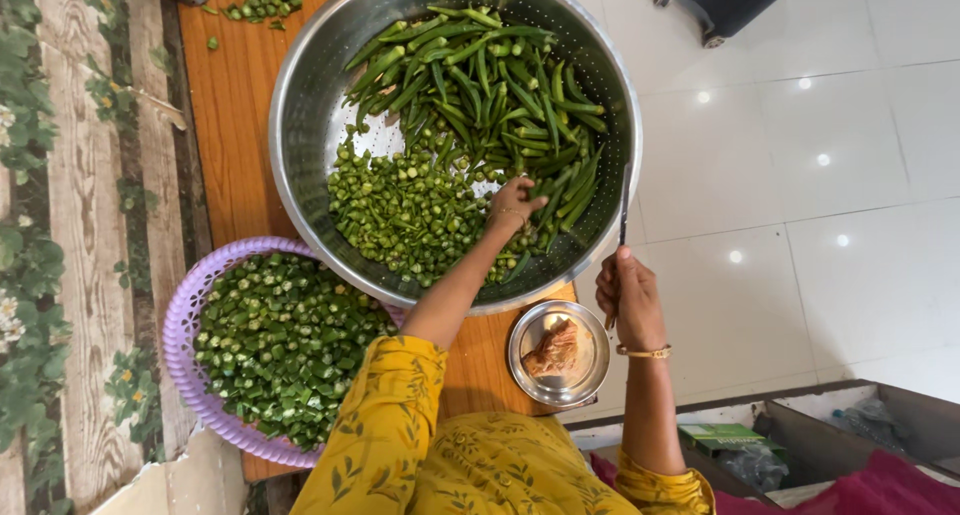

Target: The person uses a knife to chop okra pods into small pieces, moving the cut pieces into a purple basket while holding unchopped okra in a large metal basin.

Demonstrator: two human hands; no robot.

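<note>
Two hands work over a wide steel colander [300, 125] on the wooden worktop [232, 125]. Left hand [515, 203] reaches in, its grip closing on whole okra pods [500, 75] beside the cut okra pieces [410, 215]. Right hand [630, 300] grips a knife [623, 215] at the colander's rim, above a small steel bowl [560, 353].

One camera on the head looks straight down, close above the big steel bowl [300, 125].
</note>
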